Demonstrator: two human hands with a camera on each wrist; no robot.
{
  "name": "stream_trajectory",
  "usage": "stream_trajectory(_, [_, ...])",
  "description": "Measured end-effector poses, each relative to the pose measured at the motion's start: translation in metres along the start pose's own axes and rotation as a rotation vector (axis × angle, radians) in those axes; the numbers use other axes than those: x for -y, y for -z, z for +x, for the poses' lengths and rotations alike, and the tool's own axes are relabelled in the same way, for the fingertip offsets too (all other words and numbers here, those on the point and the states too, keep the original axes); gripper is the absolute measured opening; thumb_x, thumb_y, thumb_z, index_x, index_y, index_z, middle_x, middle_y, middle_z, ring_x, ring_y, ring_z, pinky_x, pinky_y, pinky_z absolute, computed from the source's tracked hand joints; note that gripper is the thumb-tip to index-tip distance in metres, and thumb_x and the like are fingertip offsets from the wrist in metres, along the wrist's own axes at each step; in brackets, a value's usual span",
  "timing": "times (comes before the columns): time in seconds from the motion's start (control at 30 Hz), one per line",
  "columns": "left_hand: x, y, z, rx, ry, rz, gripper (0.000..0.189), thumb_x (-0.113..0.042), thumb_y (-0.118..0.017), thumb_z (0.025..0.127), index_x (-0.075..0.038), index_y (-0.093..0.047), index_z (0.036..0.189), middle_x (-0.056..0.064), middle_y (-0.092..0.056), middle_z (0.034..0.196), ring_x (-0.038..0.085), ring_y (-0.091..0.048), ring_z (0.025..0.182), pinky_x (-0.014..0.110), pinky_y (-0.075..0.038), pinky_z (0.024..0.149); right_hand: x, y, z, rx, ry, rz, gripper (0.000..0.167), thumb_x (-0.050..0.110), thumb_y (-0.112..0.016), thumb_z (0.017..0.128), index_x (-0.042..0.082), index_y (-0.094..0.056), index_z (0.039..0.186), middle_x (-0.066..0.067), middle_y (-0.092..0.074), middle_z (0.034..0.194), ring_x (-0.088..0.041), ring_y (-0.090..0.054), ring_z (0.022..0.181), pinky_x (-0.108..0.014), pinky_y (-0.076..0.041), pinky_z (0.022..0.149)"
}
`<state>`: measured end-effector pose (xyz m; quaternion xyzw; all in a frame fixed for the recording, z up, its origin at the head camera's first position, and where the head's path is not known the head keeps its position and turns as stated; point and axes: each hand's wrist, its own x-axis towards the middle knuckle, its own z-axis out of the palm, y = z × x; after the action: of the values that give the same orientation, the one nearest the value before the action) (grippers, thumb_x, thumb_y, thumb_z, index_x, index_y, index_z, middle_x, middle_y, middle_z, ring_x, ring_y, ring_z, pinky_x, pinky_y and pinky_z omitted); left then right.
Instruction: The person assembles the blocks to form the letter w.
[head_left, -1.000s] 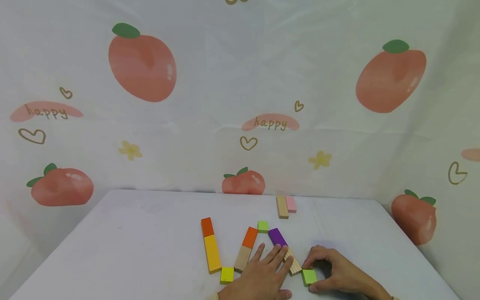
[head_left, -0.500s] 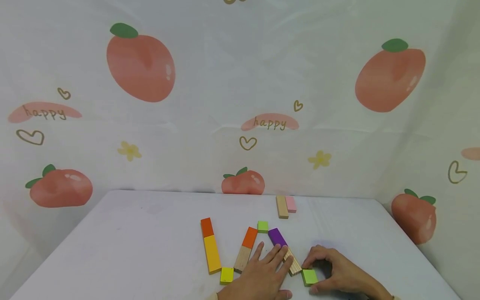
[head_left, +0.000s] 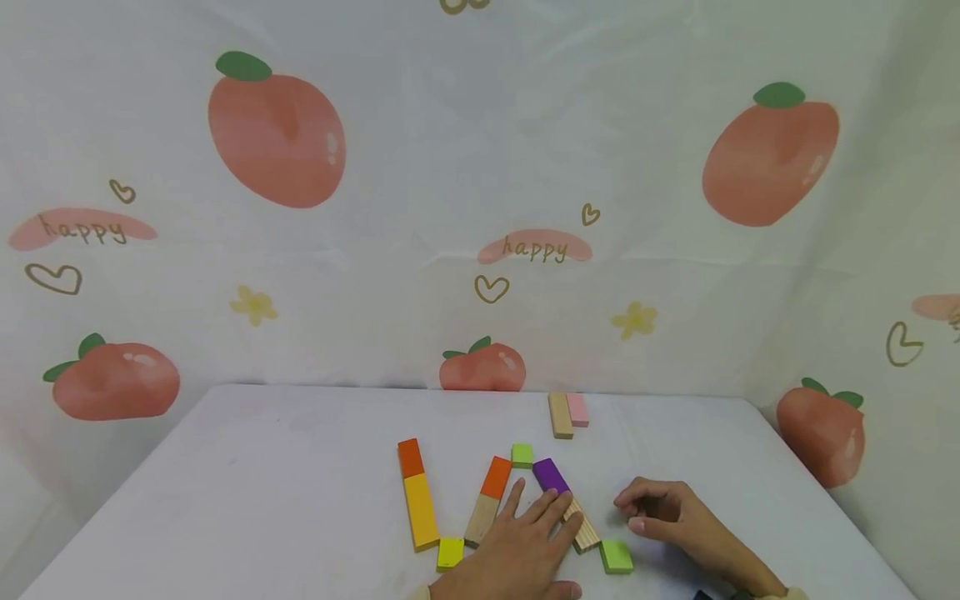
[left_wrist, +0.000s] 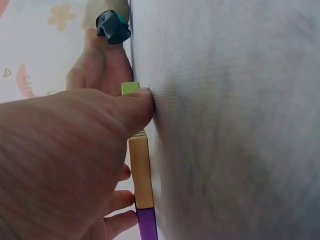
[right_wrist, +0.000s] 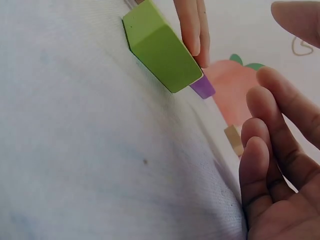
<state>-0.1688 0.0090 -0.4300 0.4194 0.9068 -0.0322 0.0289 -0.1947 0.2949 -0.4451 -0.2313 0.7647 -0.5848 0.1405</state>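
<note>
Straight, spread fingers of my left hand (head_left: 517,546) rest on the striped wooden block (head_left: 586,533) and reach the purple block (head_left: 551,475) at its far end. Beside the near end of that slanted pair lies a light green block (head_left: 617,557), seen large in the right wrist view. My right hand (head_left: 678,521) is apart from it, just behind and to its right, fingers loosely bent and holding nothing. Partly behind the left hand are another plain wooden block (head_left: 480,518) and an orange block (head_left: 496,477). A second green block (head_left: 522,455) sits between the orange and purple tops.
Left of the hands, a dark orange block (head_left: 410,457) and a long yellow-orange block (head_left: 422,512) form a line, with a yellow block (head_left: 450,554) at its foot. Near the table's back edge lie a wooden block (head_left: 560,416) and a pink block (head_left: 577,409).
My right hand has let go of the near green block and moved slightly up and away from it. The left hand stays on the wooden block; the view has shifted a little.
</note>
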Motion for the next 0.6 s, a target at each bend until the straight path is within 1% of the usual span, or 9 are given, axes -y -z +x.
stream_trajectory(0.2, [-0.001, 0.0, 0.0, -0.046, -0.012, 0.035, 0.078, -0.07, -0.04, 0.098, -0.022, -0.036, 0.159, -0.002, -0.029, 0.165, 0.015, -0.029, 0.15, 0.057, -0.025, 0.119, -0.001, 0.001, 0.0, -0.024, -0.034, -0.017, 0.025, 0.006, -0.057, 0.1, -0.005, -0.067, 0.12, -0.012, -0.068, 0.11, -0.014, -0.06, 0.096, -0.025, -0.05, 0.084])
stream_trajectory(0.3, [-0.003, 0.001, 0.0, -0.047, -0.044, 0.052, 0.076, -0.068, -0.04, 0.1, -0.021, -0.035, 0.159, -0.002, -0.029, 0.165, 0.015, -0.027, 0.151, 0.056, -0.026, 0.119, -0.001, 0.001, -0.001, -0.043, -0.053, -0.027, 0.025, 0.008, -0.058, 0.101, -0.005, -0.066, 0.121, -0.012, -0.069, 0.112, -0.014, -0.061, 0.1, -0.025, -0.049, 0.086])
stream_trajectory(0.37, [-0.005, 0.0, 0.001, -0.046, -0.086, 0.062, 0.075, -0.067, -0.039, 0.101, -0.021, -0.033, 0.16, -0.003, -0.029, 0.165, 0.013, -0.026, 0.151, 0.053, -0.028, 0.119, -0.001, 0.001, -0.001, -0.054, -0.059, -0.025, 0.026, 0.009, -0.058, 0.101, -0.006, -0.066, 0.121, -0.012, -0.07, 0.113, -0.014, -0.062, 0.1, -0.024, -0.049, 0.087])
stream_trajectory(0.43, [-0.007, 0.0, 0.001, -0.055, -0.146, 0.074, 0.074, -0.066, -0.037, 0.102, -0.02, -0.033, 0.16, -0.003, -0.029, 0.165, 0.013, -0.026, 0.151, 0.05, -0.031, 0.118, -0.001, 0.001, -0.001, -0.063, -0.058, -0.019, 0.026, 0.009, -0.059, 0.101, -0.007, -0.065, 0.121, -0.011, -0.07, 0.112, -0.014, -0.063, 0.1, -0.025, -0.05, 0.087])
stream_trajectory(0.53, [-0.012, -0.002, 0.001, -0.058, -0.238, 0.048, 0.072, -0.063, -0.036, 0.104, -0.019, -0.031, 0.16, -0.004, -0.029, 0.165, 0.011, -0.026, 0.151, 0.045, -0.034, 0.117, -0.001, 0.0, -0.001, -0.068, -0.043, -0.011, 0.026, 0.008, -0.058, 0.101, -0.007, -0.065, 0.121, -0.011, -0.07, 0.112, -0.013, -0.063, 0.1, -0.025, -0.051, 0.086])
stream_trajectory(0.6, [-0.015, -0.003, 0.002, -0.053, -0.284, 0.032, 0.07, -0.06, -0.036, 0.105, -0.019, -0.03, 0.161, -0.004, -0.028, 0.165, 0.011, -0.026, 0.151, 0.042, -0.034, 0.117, -0.001, 0.0, -0.001, -0.072, -0.03, -0.012, 0.025, 0.007, -0.059, 0.101, -0.007, -0.065, 0.12, -0.011, -0.07, 0.111, -0.013, -0.063, 0.099, -0.026, -0.052, 0.086])
